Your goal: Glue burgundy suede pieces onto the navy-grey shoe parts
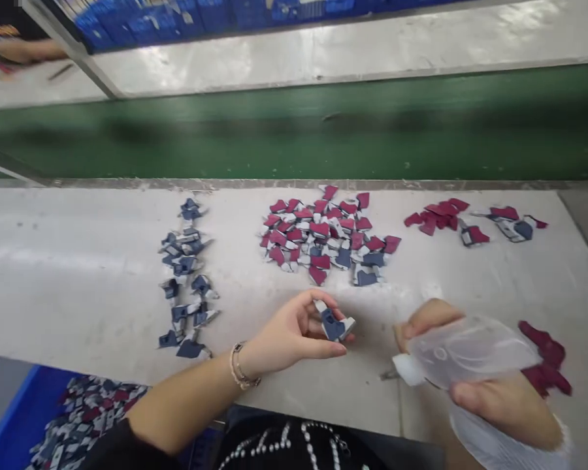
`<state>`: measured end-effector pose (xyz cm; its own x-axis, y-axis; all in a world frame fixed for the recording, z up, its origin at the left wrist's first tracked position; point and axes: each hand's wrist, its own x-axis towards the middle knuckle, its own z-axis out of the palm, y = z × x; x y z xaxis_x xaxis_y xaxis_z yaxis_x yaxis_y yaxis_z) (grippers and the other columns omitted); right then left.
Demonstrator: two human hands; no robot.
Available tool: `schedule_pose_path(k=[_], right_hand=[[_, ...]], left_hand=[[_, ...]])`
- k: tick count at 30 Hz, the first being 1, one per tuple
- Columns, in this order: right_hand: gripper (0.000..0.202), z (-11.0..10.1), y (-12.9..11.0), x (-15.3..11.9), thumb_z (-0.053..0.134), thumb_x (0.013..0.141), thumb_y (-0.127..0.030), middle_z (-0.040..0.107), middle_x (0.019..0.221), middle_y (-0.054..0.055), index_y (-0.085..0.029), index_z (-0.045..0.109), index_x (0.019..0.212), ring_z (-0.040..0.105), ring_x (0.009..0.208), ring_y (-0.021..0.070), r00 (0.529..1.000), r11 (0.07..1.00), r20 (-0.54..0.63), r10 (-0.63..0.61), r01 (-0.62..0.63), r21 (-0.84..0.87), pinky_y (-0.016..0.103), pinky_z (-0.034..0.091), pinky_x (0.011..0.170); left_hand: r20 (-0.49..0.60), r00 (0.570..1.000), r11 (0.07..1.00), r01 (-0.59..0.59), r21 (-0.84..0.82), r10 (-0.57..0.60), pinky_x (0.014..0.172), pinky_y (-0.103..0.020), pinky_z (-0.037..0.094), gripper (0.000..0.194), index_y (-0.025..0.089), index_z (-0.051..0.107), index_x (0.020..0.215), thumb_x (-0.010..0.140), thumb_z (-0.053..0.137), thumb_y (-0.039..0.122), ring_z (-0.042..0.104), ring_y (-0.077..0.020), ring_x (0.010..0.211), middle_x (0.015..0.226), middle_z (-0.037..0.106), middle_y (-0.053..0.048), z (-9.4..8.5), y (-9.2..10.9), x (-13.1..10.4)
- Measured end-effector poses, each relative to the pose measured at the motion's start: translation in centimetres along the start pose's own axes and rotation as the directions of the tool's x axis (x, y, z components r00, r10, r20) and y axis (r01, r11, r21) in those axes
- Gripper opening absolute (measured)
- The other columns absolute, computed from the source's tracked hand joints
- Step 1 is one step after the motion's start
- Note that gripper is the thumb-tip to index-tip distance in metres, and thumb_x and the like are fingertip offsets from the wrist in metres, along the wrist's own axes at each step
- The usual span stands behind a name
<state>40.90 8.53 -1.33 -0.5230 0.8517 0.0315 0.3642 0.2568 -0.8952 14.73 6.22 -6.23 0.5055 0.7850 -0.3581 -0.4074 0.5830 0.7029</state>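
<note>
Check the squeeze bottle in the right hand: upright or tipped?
Tipped. The translucent bottle lies near horizontal in the right hand, its white nozzle pointing left toward the blue piece the left hand holds.

On the worktable [78, 274], a column of parts [189, 277] lies left, a heap [326, 235] in the middle behind the left hand [294, 333], a smaller scatter [475, 222] far right, the conveyor belt [294, 130] behind all 3, and a bin [24, 418] below the table's left edge.

Green conveyor belt [323, 130] behind worktable [78, 274]; blue-grey pieces in row [189, 281]; red-topped pile [323, 235]; blue bin [14, 418] lower left.
</note>
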Motion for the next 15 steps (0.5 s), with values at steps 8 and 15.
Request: schedule_pose_path(k=[8,15], right_hand=[[0.029,1.4,-3.4,0.9,0.081,0.079,-0.032,0.072,0.089,-0.007,-0.043,0.070,0.104,0.066,0.060,0.0114,0.970,0.949,-0.025,0.243,-0.232,0.212,0.018,0.054,0.052],[0.016,3.5,-4.6,1.5,0.077,0.081,-0.034,0.067,0.074,-0.008,-0.030,0.063,0.087,0.058,0.055,0.0112,0.938,0.962,-0.215,0.271,-0.274,0.018,0.022,0.046,0.049]], left_hand=[[-0.004,0.971,0.921,-0.225,0.318,0.239,0.064,-0.021,0.059,0.044,0.021,0.059,0.112,0.077,0.085,0.023,0.070,-0.0091,0.070,0.115,0.071,-0.005,0.5,-1.5,-0.1],[-0.042,0.982,0.941,-0.163,0.296,0.183,0.059,-0.020,0.059,0.048,0.021,0.058,0.110,0.074,0.089,0.026,0.070,-0.0095,0.066,0.114,0.073,-0.007,0.5,-1.8,0.1]])
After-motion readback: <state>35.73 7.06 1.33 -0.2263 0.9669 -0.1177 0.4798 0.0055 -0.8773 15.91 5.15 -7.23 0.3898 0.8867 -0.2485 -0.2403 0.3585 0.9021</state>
